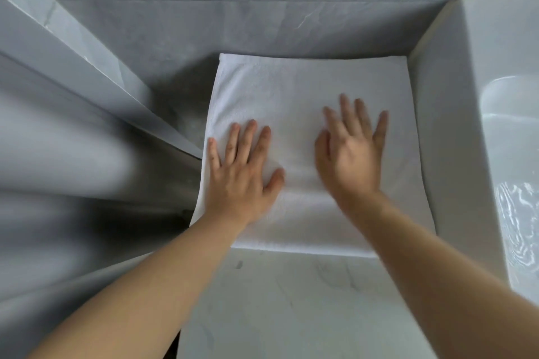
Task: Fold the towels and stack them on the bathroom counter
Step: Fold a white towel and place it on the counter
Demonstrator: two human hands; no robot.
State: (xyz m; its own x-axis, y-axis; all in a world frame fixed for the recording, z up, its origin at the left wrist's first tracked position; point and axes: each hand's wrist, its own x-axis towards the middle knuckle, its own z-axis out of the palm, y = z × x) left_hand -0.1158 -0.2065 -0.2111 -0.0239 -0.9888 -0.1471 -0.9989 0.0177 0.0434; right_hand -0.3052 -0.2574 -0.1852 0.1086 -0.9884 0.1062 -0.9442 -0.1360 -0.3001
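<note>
Lying flat on worktop (291,300): one white folded towel (291,90), beside basin (472,125). Left hand (242,172) and right hand (353,154) pressing it, fingers (249,137) spread wide.

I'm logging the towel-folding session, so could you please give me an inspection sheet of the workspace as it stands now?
Surface: pale marble counter, small dark mark near its front.
Job's things: one white towel lying flat, folded, against the back wall; no stack visible.
Clutter: nothing seen.
Grippers: left hand and right hand flat on the towel, fingers spread; right one blurred.
Cables: nothing seen.
Surroundings: grey tiled wall; white basin at right.
</note>
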